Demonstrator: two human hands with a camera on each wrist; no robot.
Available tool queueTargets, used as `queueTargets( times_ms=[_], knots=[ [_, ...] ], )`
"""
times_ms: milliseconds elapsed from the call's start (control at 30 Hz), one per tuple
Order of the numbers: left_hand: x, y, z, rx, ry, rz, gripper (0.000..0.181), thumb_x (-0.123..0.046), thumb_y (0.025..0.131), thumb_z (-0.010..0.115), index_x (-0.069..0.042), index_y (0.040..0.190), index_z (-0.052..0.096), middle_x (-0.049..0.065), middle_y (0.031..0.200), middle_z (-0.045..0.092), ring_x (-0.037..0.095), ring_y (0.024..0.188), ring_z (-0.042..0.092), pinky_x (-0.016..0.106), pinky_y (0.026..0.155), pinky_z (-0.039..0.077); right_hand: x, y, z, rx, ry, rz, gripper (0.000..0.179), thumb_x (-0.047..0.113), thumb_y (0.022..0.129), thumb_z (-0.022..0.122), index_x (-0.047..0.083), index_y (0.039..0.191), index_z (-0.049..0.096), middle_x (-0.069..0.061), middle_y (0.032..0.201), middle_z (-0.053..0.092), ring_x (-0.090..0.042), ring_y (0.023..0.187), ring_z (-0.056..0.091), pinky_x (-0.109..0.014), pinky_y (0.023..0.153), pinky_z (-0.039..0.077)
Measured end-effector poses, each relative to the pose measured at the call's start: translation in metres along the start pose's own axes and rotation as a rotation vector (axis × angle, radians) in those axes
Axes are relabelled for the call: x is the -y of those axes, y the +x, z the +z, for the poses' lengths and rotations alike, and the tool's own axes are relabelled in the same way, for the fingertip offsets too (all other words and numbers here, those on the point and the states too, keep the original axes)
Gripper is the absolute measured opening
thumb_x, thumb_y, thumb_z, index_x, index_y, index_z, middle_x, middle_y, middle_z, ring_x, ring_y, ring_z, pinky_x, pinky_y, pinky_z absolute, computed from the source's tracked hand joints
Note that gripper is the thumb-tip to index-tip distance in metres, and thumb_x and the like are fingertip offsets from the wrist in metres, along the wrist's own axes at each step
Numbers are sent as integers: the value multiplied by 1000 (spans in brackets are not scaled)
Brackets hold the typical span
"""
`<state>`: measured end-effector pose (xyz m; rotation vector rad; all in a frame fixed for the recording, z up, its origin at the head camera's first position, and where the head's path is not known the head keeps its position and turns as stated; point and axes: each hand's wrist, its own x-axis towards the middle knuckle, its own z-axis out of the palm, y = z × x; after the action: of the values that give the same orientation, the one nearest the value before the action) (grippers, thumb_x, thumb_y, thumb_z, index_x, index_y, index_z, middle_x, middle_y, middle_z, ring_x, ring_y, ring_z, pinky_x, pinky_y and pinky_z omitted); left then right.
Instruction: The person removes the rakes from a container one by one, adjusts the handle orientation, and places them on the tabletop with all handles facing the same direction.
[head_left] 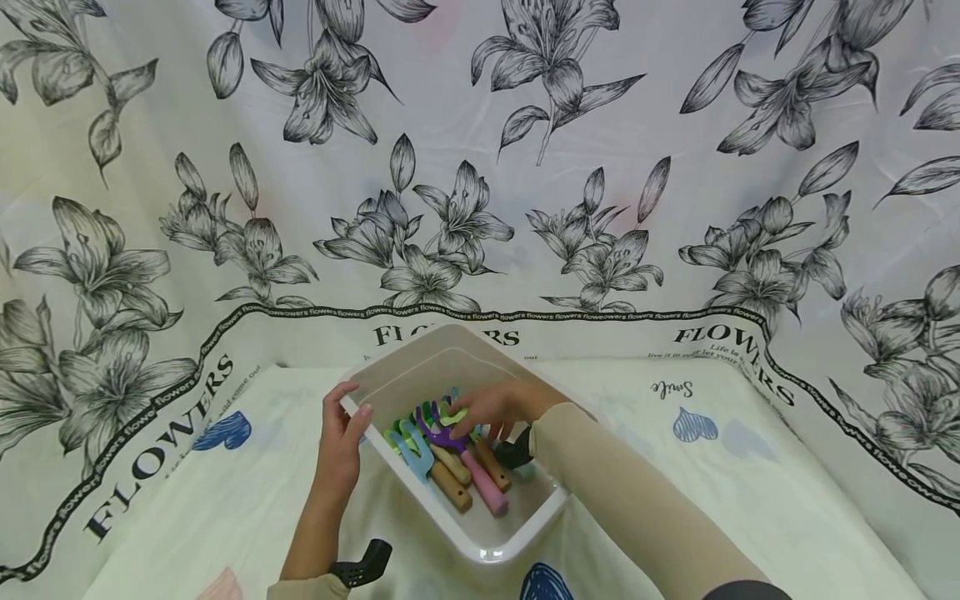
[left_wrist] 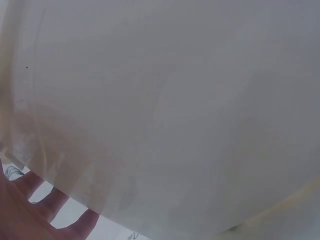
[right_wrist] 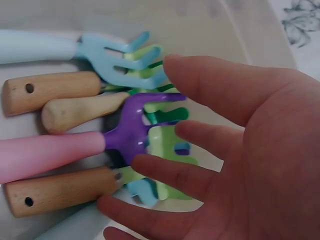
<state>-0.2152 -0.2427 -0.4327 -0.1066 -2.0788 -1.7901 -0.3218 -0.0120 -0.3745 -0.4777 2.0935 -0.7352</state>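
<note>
A white plastic bin stands tilted and turned at an angle, with several small hand garden forks in it. My left hand grips its left rim, thumb over the edge; in the left wrist view the fingers lie along the bin's outer wall. Inside the bin, my right hand hovers palm-down over the fork heads, fingers spread and slightly bent. Nearest to them are a purple fork with a pink handle and a light green fork head. A light blue fork lies beside these.
Wooden handles point toward the bin's near end. Below is a pale cloth with blue hearts. Behind hangs a white curtain printed with black flowers. Each wrist carries a black camera mount.
</note>
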Motion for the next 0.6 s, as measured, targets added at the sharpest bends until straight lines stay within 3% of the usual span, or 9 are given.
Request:
queueTargets(
  times_ms=[400,600],
  knots=[
    [-1,0,-1,0,25,-33,46,-31,102,46,-26,144,26,1,153,25,37,133,37,55,99,37,-2,3,9,140,-34,130,64,31,87,72,20,144,46,-13,147,39,-45,118,48,-57,101,37],
    [1,0,-2,-7,26,-14,45,-29,102,46,-24,143,27,3,152,28,38,132,39,54,98,38,-1,4,12,113,-74,105,56,29,88,71,15,139,52,-12,136,48,-44,115,52,-54,98,42]
  ],
)
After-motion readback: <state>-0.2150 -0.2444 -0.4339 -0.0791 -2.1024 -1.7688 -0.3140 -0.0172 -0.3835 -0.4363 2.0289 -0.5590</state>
